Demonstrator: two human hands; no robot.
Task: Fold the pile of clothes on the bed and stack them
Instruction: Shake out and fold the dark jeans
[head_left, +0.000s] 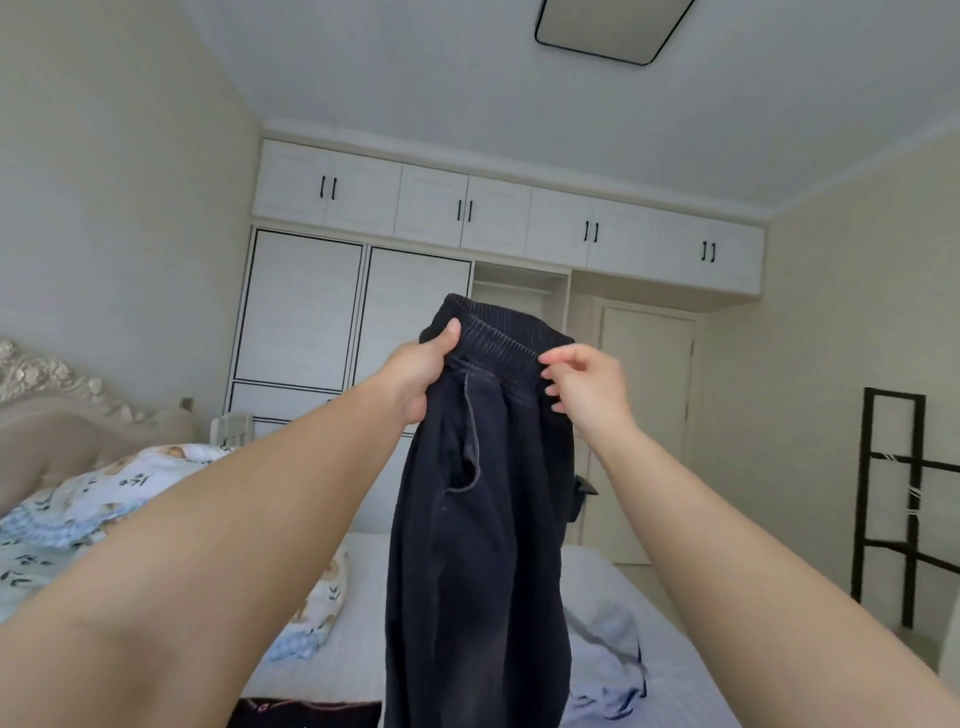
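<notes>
A pair of dark navy trousers (478, 545) with an elastic waistband hangs in the air in front of me, above the bed (670, 670). My left hand (418, 374) grips the waistband's left end, thumb on top. My right hand (587, 384) is at the waistband's right end with its fingers loosely curled next to the fabric; whether it holds the cloth is unclear. A light blue garment (608, 660) lies crumpled on the bed at lower right. A black garment (306, 713) lies at the bottom edge.
A floral quilt (88, 499) is bunched on the left by the ornate headboard (57, 395). A white wardrobe (363, 312) fills the far wall beside a door (649, 415). A black rack (888, 499) stands at the right.
</notes>
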